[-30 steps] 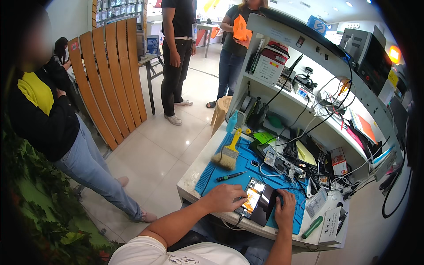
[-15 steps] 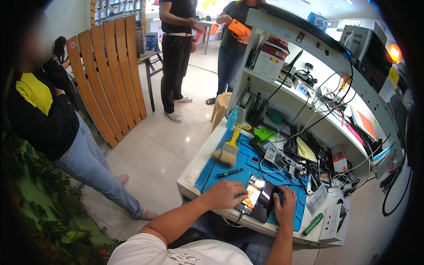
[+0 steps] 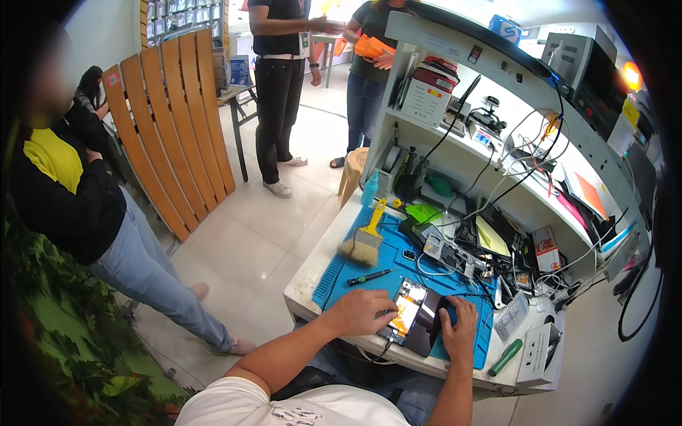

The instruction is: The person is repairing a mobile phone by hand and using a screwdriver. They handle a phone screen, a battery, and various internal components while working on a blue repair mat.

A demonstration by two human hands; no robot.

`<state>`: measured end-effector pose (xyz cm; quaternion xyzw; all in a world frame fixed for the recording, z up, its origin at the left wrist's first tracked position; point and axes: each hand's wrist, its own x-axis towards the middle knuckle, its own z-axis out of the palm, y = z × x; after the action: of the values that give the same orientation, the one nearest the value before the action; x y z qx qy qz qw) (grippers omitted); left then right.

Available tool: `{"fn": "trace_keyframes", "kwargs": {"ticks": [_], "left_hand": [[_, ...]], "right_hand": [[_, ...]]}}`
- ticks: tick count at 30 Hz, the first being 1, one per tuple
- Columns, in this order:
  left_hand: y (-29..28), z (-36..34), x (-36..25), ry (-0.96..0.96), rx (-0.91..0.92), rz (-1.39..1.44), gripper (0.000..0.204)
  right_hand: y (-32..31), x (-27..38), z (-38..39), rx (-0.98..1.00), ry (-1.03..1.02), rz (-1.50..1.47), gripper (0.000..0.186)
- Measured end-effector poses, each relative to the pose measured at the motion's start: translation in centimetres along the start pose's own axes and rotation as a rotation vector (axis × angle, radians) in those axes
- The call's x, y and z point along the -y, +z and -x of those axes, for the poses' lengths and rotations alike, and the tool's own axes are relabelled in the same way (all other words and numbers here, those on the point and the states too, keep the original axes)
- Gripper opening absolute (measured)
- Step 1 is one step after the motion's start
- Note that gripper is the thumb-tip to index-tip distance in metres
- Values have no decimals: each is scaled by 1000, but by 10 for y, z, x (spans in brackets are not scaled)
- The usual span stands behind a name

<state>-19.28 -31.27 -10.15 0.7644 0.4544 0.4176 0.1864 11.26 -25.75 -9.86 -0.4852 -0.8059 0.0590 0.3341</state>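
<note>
An opened phone [image 3: 407,309] lies on the blue work mat [image 3: 334,278], its inner boards and a bright battery area exposed. Along its right side lies the dark screen panel [image 3: 427,325]. My left hand [image 3: 362,313] is closed, thumb and fingertips pinched at the phone's left edge. At the panel's right edge, my right hand [image 3: 460,329] grips with the thumb on the near side and the fingers curled. A thin cable [image 3: 388,348] runs from the phone's lower end over the table edge. Beyond my left hand are a screwdriver [image 3: 369,277] and a yellow-handled brush [image 3: 364,245].
A green-handled tool [image 3: 505,358] and a white box [image 3: 537,355] lie right of the mat. Tangled cables and parts [image 3: 455,252] crowd the back, beneath a white shelf [image 3: 490,153]. A person [image 3: 78,192] stands left; two others stand beyond the table.
Both my hands keep nearly the same place on the phone and panel. In the background, one person's arm has stretched out to the right, and the orange item in the other's hands has shifted.
</note>
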Motion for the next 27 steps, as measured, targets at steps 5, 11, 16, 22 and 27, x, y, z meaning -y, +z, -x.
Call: {"fn": "trace_keyframes", "kwargs": {"ticks": [5,11,16,22,27], "left_hand": [[-6,-1,-7,-56,50,15,18],[1,-3,-7,-4,9,8,12],[-4,-3,-3,-1,-19,7,10],[-3,-6,-7,1,-1,-13,14],[-4,-8,-12,-23,-8,-8,15]], "right_hand": [[2,-4,0,-10,-13,-17,36],[0,-9,6,-28,-11,7,35],[9,-10,0,-28,-4,-14,35],[2,-8,2,-20,8,-12,35],[4,-11,3,-22,9,-11,34]]}}
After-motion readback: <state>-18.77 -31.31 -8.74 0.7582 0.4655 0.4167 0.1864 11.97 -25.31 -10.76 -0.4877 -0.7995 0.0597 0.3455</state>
